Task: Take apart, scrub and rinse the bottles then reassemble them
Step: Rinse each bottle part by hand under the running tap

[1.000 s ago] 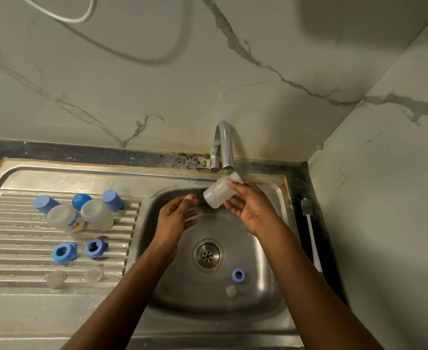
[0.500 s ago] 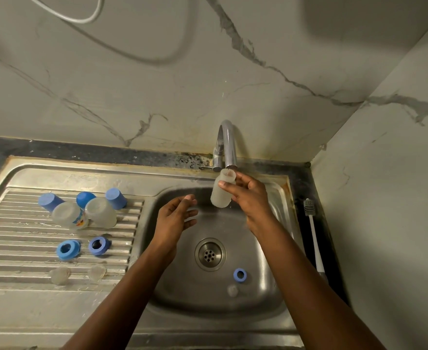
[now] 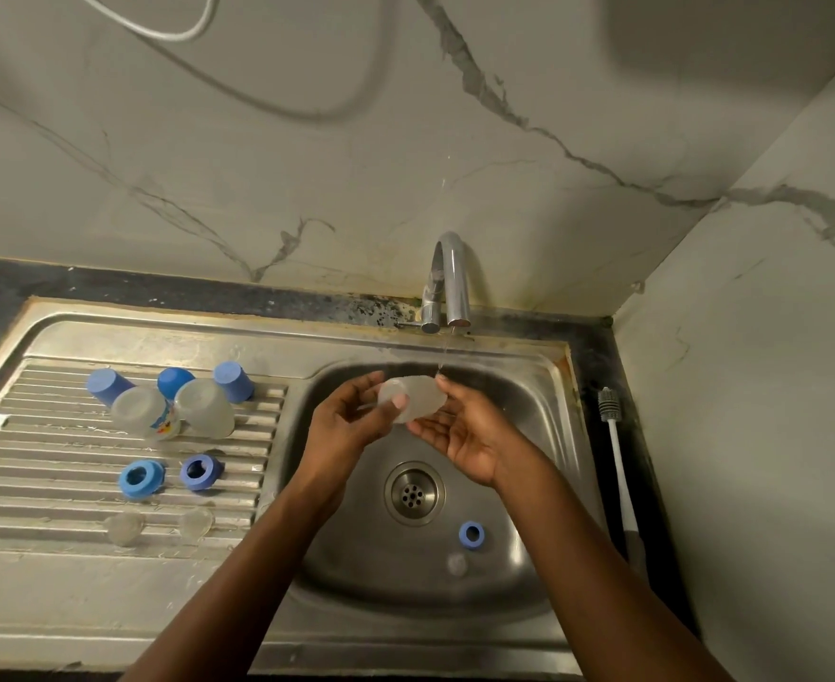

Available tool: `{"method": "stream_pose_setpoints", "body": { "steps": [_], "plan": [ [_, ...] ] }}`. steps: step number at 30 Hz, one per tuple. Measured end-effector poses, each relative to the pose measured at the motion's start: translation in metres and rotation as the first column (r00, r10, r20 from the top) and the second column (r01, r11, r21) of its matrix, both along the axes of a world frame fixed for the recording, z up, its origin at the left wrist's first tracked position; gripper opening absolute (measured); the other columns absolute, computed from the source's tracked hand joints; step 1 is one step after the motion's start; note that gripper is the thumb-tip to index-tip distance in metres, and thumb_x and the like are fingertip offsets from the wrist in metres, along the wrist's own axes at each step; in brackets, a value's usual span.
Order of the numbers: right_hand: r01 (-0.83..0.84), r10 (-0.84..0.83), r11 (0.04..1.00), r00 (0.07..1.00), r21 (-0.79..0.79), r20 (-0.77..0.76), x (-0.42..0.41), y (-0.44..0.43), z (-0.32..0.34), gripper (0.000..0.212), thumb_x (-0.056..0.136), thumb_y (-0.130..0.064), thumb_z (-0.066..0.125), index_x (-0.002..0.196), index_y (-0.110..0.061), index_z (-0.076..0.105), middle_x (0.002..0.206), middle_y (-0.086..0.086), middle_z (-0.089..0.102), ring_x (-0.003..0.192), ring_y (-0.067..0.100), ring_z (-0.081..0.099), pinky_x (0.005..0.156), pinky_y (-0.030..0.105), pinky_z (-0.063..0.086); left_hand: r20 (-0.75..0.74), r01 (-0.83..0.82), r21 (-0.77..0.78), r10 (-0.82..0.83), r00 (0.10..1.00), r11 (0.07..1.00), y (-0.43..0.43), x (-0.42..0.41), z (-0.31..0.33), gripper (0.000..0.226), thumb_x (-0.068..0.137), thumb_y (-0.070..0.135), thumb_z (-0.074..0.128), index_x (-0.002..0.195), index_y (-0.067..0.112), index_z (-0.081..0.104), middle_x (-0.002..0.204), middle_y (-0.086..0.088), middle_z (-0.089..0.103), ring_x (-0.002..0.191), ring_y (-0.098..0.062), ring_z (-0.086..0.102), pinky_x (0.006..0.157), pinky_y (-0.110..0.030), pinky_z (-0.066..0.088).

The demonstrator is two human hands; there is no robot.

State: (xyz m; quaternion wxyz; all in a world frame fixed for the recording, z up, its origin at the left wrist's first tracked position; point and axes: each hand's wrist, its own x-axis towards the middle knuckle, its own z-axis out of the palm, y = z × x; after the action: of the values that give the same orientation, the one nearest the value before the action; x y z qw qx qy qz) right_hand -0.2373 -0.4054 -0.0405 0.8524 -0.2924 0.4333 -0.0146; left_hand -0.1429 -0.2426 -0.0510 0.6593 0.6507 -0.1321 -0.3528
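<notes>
A clear plastic bottle body point(image 3: 420, 398) lies sideways over the sink basin point(image 3: 533, 411), just below a thin stream from the tap point(image 3: 451, 283). My left hand point(image 3: 351, 428) grips its left end, thumb across the front. My right hand point(image 3: 465, 438) is palm up beside and under it, with fingertips touching its right end. A blue ring point(image 3: 472, 535) and a clear teat point(image 3: 456, 563) lie on the basin floor. Two more clear bottle bodies point(image 3: 142, 413) point(image 3: 206, 406) rest on the drainboard point(image 3: 26, 484).
Three blue caps point(image 3: 108, 386) stand behind the bottles on the drainboard. In front lie two blue rings point(image 3: 140, 478) and two clear teats point(image 3: 122, 528). A white bottle brush point(image 3: 617, 460) lies on the counter right of the basin. The drain point(image 3: 413, 493) sits mid-basin.
The bottle came down from the spout and tipped sideways. My left hand moved in and took hold of it, and my right hand opened beneath it.
</notes>
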Motion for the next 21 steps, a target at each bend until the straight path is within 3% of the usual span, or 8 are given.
{"method": "stream_pose_setpoints", "body": {
  "steps": [3,6,11,14,17,21],
  "plan": [
    [0.007,-0.005,0.997,1.000,0.076,-0.025,0.001,0.010,-0.006,0.048,0.105,-0.034,0.061,0.134,0.004,0.062,0.109,0.024,0.075,0.078,0.026,0.079,0.068,0.033,0.065,0.088,0.069,0.018,-0.070,0.994,0.997,0.003,0.002,-0.004,0.072,0.074,0.029,0.095,0.139,0.029,0.063,0.129,0.001,0.073,0.120,-0.016,0.070,0.096,-0.036,0.060],
    [-0.048,0.052,0.993,0.998,0.106,-0.037,0.004,0.019,-0.011,0.049,0.105,-0.040,0.059,0.136,-0.002,0.063,0.106,0.019,0.076,0.070,0.020,0.074,0.070,0.033,0.065,0.178,0.048,0.039,-0.054,0.982,0.998,0.007,0.003,-0.009,0.069,0.073,0.020,0.095,0.135,0.032,0.065,0.129,0.004,0.073,0.123,-0.017,0.067,0.106,-0.048,0.056],
    [-0.143,0.147,0.987,0.987,0.075,-0.059,0.006,0.030,-0.011,0.053,0.105,-0.050,0.051,0.138,-0.010,0.062,0.106,0.012,0.077,0.100,0.024,0.074,0.077,0.032,0.056,0.216,-0.021,0.046,0.010,0.976,0.999,0.014,0.005,-0.005,0.059,0.080,0.010,0.090,0.131,0.029,0.068,0.122,0.007,0.076,0.118,-0.015,0.069,0.105,-0.054,0.056],
    [-0.183,0.186,0.982,0.981,0.052,-0.061,0.009,0.037,-0.007,0.054,0.104,-0.054,0.049,0.136,-0.014,0.065,0.124,0.011,0.074,0.109,0.025,0.072,0.077,0.032,0.055,0.240,-0.046,0.035,0.036,0.970,0.998,0.019,0.008,0.000,0.056,0.081,0.012,0.090,0.130,0.028,0.069,0.121,0.007,0.076,0.117,-0.015,0.070,0.102,-0.053,0.058],
    [-0.229,0.226,0.973,0.969,-0.022,-0.098,0.014,0.041,-0.003,0.051,0.104,-0.055,0.051,0.132,-0.016,0.067,0.122,0.011,0.077,0.113,0.026,0.072,0.077,0.033,0.057,0.273,-0.061,0.004,0.057,0.960,0.998,0.027,0.013,0.006,0.056,0.082,0.013,0.091,0.131,0.027,0.069,0.122,0.006,0.076,0.117,-0.017,0.071,0.100,-0.048,0.060],
    [-0.283,0.257,0.940,0.955,-0.190,-0.147,0.027,0.051,0.000,0.045,0.100,-0.052,0.060,0.128,-0.018,0.070,0.118,0.010,0.078,0.114,0.027,0.073,0.078,0.037,0.059,0.326,-0.113,-0.021,0.114,0.938,0.993,0.046,0.022,0.013,0.054,0.083,0.017,0.090,0.130,0.029,0.067,0.120,0.013,0.076,0.113,-0.008,0.071,0.091,-0.026,0.060]
  ]
}}
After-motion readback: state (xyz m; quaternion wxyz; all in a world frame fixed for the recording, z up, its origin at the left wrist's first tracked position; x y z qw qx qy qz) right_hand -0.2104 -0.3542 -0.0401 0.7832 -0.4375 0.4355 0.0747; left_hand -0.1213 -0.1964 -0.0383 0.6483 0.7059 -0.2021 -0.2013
